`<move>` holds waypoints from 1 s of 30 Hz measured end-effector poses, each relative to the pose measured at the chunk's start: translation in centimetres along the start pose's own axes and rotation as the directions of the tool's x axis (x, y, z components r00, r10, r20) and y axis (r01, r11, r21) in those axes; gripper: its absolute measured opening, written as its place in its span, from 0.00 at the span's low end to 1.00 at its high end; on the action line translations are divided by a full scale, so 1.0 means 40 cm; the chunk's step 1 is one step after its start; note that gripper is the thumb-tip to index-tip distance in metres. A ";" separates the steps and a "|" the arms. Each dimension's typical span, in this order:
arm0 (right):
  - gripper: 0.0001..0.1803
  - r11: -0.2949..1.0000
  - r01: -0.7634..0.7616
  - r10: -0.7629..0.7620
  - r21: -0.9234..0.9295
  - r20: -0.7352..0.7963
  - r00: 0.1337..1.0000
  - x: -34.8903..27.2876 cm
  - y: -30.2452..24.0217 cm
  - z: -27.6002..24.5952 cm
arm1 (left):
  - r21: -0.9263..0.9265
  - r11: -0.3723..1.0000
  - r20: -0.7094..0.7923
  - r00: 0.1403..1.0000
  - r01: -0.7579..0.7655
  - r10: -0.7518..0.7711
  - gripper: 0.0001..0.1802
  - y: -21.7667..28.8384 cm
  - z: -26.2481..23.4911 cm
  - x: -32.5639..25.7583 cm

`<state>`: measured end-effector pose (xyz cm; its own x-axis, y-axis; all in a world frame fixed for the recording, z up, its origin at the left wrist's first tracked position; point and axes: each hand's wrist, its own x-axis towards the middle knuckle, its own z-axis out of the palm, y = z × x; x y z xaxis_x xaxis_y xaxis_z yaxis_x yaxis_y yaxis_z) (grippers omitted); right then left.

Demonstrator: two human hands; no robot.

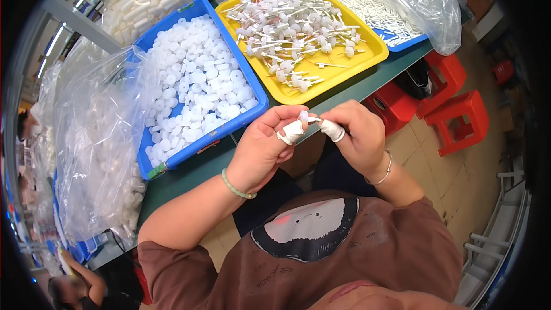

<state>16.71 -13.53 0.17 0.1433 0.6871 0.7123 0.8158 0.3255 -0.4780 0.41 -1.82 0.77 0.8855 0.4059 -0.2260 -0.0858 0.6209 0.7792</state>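
Observation:
My left hand (258, 146), its thumb wrapped in white tape, pinches a small translucent white plastic disc (303, 115) in front of my chest. My right hand (363, 136), also taped on a digit, grips a thin white stick (313, 119) that meets the disc; its far end is hidden by my fingers. Just beyond my left hand, a blue tray (259, 96) holds many similar loose discs (195, 77). Beyond both hands, a yellow tray (353, 69) carries a heap of discs fitted on white sticks with thin reddish wires (293, 28).
A second blue tray (410, 43) of short white tubes stands at far right, under a clear plastic bag (433, 8). Another bag (92, 155) bulges at left. Red stools (464, 117) stand right of the green table (338, 96). A person (74, 287) sits at lower left.

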 end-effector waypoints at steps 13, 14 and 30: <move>0.09 0.970 -0.232 0.234 0.073 -0.032 0.972 0.226 0.121 0.042 | -0.357 0.883 0.214 0.947 0.306 -0.241 0.22 0.017 -0.028 -0.001; 0.09 0.983 -0.185 0.185 0.004 -0.062 0.981 0.245 0.159 0.060 | -0.475 0.812 0.373 0.914 0.338 -0.161 0.21 0.006 -0.050 0.007; 0.10 0.754 -0.459 0.364 0.470 0.284 0.887 -0.004 0.009 0.022 | -0.365 0.898 0.177 0.965 0.246 -0.192 0.22 0.021 -0.026 0.001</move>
<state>16.49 -12.97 -0.57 0.2647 0.9123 0.3126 0.2858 0.2354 -0.9289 -0.11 -0.60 0.81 0.9522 0.1537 -0.2639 -0.0263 0.9021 0.4307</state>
